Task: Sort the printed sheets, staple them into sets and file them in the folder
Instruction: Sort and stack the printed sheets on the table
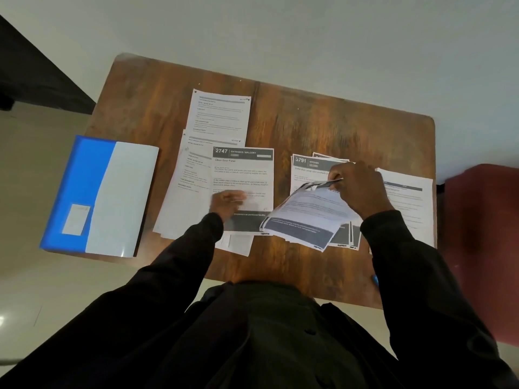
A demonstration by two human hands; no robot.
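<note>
Printed sheets lie in piles on a brown wooden table (323, 119). My right hand (356, 186) pinches the top edge of a curled sheet (306, 217), lifting it off the "3791 Kitchen" pile (309, 167). My left hand (226, 202), blurred, rests fingers down on the "2747 Entrance / Balcony" sheet (243, 175). A blue and white folder (98, 195) lies closed at the table's left edge. No stapler can be made out.
More text sheets lie at the back centre (219, 113), under the 2747 sheet (182, 186) and at the right edge (407, 203). A small blue object (375, 279) peeks out by my right sleeve. A dark red seat (480, 248) stands to the right.
</note>
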